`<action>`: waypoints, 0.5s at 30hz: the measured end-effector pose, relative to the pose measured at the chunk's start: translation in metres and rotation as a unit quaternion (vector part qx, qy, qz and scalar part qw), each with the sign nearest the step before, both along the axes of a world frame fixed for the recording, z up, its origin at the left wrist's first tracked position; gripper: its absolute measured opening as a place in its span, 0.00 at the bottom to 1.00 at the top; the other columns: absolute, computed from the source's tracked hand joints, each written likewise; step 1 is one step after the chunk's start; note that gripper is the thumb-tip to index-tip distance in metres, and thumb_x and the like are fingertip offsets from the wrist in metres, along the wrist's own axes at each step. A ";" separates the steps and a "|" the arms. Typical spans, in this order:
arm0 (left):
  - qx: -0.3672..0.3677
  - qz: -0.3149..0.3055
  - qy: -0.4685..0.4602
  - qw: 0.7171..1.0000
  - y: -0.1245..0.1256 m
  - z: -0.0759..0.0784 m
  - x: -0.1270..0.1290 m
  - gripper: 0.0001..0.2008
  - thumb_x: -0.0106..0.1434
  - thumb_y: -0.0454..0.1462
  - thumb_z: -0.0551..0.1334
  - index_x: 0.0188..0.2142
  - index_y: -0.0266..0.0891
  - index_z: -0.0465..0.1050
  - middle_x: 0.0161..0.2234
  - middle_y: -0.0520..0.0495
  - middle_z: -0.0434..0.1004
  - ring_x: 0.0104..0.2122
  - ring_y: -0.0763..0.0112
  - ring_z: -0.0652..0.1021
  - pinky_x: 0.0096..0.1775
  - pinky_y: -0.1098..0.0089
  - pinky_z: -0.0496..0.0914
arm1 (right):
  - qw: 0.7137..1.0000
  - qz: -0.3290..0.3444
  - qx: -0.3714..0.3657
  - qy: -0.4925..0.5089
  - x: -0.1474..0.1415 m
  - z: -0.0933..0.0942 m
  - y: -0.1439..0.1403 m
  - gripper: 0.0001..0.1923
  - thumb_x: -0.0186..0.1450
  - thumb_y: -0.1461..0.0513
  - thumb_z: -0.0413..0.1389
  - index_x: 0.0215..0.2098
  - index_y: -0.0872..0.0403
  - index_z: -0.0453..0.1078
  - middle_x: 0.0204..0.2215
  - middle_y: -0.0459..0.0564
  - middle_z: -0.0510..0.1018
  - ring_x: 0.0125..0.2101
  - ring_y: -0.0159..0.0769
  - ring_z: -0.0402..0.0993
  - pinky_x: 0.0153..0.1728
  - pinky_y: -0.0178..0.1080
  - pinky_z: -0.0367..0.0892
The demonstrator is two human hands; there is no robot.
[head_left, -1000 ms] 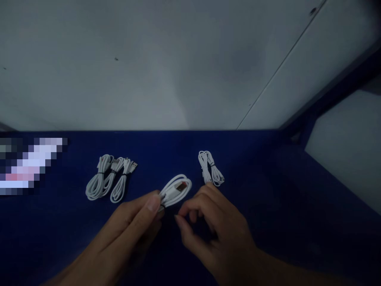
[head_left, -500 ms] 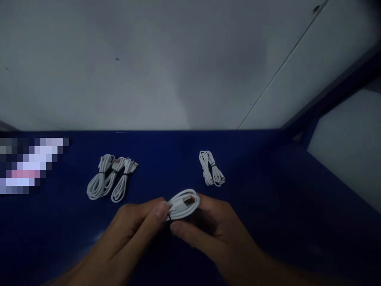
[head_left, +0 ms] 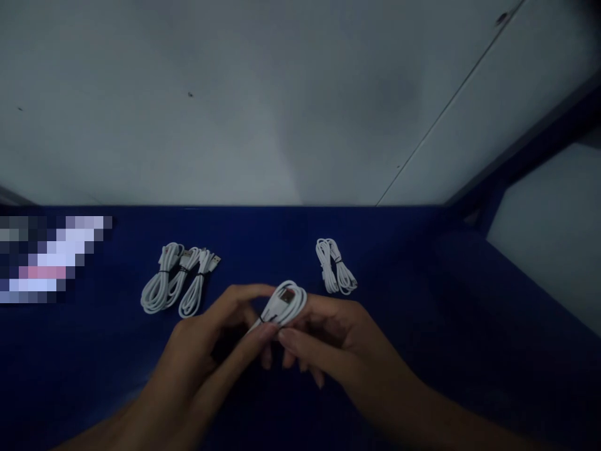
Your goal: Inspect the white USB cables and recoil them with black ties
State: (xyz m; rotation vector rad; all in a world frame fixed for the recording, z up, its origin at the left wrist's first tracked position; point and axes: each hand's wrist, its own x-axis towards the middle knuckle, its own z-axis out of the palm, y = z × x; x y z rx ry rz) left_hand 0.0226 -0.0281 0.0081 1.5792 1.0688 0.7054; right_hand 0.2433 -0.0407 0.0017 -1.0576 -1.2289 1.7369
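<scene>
A coiled white USB cable (head_left: 293,304) is held up in front of me, its metal plug facing up and a dark tie round its middle. My left hand (head_left: 211,351) is closed on the tied part, thumb on the near side. From the other side, my right hand (head_left: 342,338) grips the looped end between thumb and fingers. Part of the coil is hidden behind the left fingers. Beyond the hands, three tied white cables (head_left: 181,282) lie together at the left. More bundled white cable (head_left: 335,266) lies at the right.
A blue table surface (head_left: 263,238) spreads beneath everything. Along its back edge stands a pale panel (head_left: 235,125). A pixelated bright object (head_left: 61,257) is at the far left, and a blue frame (head_left: 488,200) rises at the right.
The held cable has been tilted more upright and raised slightly. My left thumb has shifted right along the coil, and more of the right fingers now show beneath it.
</scene>
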 end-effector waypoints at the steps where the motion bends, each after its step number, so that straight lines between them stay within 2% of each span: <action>1: -0.024 0.008 -0.008 1.000 0.000 0.000 0.000 0.18 0.79 0.48 0.66 0.65 0.55 0.76 0.34 0.54 0.86 0.35 0.67 0.87 0.40 0.72 0.80 | 1.000 0.002 0.008 0.004 0.000 0.000 0.000 0.06 0.78 0.59 0.63 0.43 0.51 0.82 0.35 0.46 0.85 0.35 0.32 0.80 0.29 0.31 0.68; 6: -0.184 0.031 -0.077 0.980 0.003 0.004 0.002 0.34 0.77 0.50 0.68 0.77 0.54 0.59 0.32 0.52 0.88 0.28 0.66 0.87 0.37 0.69 0.83 | 0.998 -0.013 0.056 -0.021 -0.002 -0.002 -0.003 0.10 0.79 0.59 0.61 0.38 0.52 0.78 0.33 0.45 0.85 0.34 0.33 0.81 0.37 0.36 0.72; 8: -0.231 0.016 -0.102 0.968 0.004 0.006 0.003 0.38 0.78 0.50 0.67 0.79 0.52 0.54 0.30 0.51 0.88 0.24 0.66 0.87 0.32 0.70 0.82 | 0.989 -0.029 0.121 -0.077 -0.003 -0.005 -0.005 0.10 0.79 0.62 0.60 0.38 0.52 0.78 0.32 0.44 0.83 0.33 0.33 0.79 0.38 0.37 0.72; 10: -0.258 -0.008 -0.128 0.958 0.005 0.006 0.003 0.39 0.78 0.49 0.67 0.80 0.51 0.53 0.28 0.50 0.88 0.21 0.65 0.86 0.29 0.71 0.81 | 0.962 -0.042 0.225 -0.152 -0.003 -0.009 -0.007 0.10 0.78 0.66 0.59 0.38 0.52 0.78 0.32 0.44 0.79 0.31 0.31 0.74 0.35 0.36 0.69; 12: -0.272 -0.030 -0.148 0.951 0.006 0.004 0.001 0.35 0.80 0.49 0.64 0.80 0.51 0.55 0.29 0.49 0.88 0.21 0.65 0.86 0.28 0.71 0.82 | 0.929 -0.047 0.313 -0.193 -0.003 -0.011 -0.008 0.11 0.77 0.69 0.58 0.37 0.52 0.77 0.33 0.43 0.76 0.31 0.30 0.71 0.34 0.35 0.66; 13: -0.264 -0.034 -0.144 0.953 0.007 0.002 -0.001 0.32 0.81 0.49 0.62 0.79 0.52 0.58 0.29 0.49 0.89 0.22 0.65 0.87 0.29 0.70 0.82 | 0.921 -0.048 0.332 -0.196 -0.002 -0.012 -0.008 0.12 0.77 0.70 0.57 0.37 0.52 0.76 0.33 0.43 0.75 0.31 0.29 0.70 0.33 0.35 0.66; 14: -0.240 -0.036 -0.131 0.961 0.007 0.000 -0.003 0.28 0.82 0.49 0.60 0.78 0.54 0.62 0.31 0.49 0.89 0.25 0.64 0.88 0.31 0.70 0.83 | 0.921 -0.051 0.334 -0.192 -0.001 -0.011 -0.008 0.12 0.77 0.70 0.57 0.37 0.52 0.76 0.32 0.42 0.75 0.31 0.29 0.70 0.33 0.35 0.65; 15: -0.181 -0.028 -0.096 0.978 0.007 -0.003 -0.005 0.24 0.83 0.47 0.58 0.75 0.57 0.66 0.35 0.48 0.90 0.28 0.64 0.89 0.33 0.69 0.84 | 0.926 -0.055 0.324 -0.184 0.000 -0.010 -0.008 0.12 0.77 0.70 0.58 0.37 0.52 0.75 0.32 0.42 0.74 0.30 0.28 0.69 0.32 0.34 0.65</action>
